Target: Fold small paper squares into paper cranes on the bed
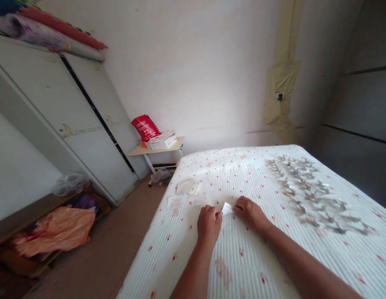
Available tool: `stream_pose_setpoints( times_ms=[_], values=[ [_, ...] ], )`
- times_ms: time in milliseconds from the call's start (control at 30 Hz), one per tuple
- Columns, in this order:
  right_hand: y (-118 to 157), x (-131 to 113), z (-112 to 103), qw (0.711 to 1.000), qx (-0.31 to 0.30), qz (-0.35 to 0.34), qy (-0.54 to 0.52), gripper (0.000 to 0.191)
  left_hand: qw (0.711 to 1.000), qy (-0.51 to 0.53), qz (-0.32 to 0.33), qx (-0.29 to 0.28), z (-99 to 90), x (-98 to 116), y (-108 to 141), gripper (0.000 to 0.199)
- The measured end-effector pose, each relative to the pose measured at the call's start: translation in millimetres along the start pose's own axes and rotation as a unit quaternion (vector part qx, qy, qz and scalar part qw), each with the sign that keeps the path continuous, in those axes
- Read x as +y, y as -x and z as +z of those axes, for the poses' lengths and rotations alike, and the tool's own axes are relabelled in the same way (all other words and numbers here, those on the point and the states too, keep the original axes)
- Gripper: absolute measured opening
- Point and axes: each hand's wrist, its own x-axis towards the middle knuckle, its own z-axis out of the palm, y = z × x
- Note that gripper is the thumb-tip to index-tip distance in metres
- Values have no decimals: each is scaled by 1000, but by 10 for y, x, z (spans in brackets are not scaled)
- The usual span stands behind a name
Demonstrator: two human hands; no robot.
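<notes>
A small folded piece of paper [227, 208] is held between my two hands, just above or on the bed. My left hand [209, 222] pinches its left edge, fingers curled. From the other side, my right hand [249, 212] grips its right end, with the fingertips partly hidden. Beyond my left hand lie printed paper sheets [188, 186], some overlapping. Over on the right of the bed stand several folded paper figures [308, 178] in rows, blurred in the picture; they look like paper cranes.
The bed [243, 251] has a white ribbed cover with small red flowers. Behind it on the left, a small table [155, 150] carries a red bag [145, 128] and a white box [163, 142]. A grey cabinet [87, 116] and a bench with an orange plastic bag [56, 230] stand at left.
</notes>
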Motion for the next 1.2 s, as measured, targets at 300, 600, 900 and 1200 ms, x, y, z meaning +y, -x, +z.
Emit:
stream_pose_setpoints(
  times_ms=[300,600,900,1200],
  values=[
    [-11,-83,116,989,29,56,133,16,993,-109,-41,-23,46,69,-30,12],
    [10,-118,114,985,22,57,160,13,989,-132,-53,-30,45,159,-28,20],
    [12,-170,71,983,15,67,169,14,988,-136,-63,-33,32,188,-40,21],
    [2,-140,94,984,14,68,167,13,987,-140,-73,-40,43,187,-40,20]
  ],
)
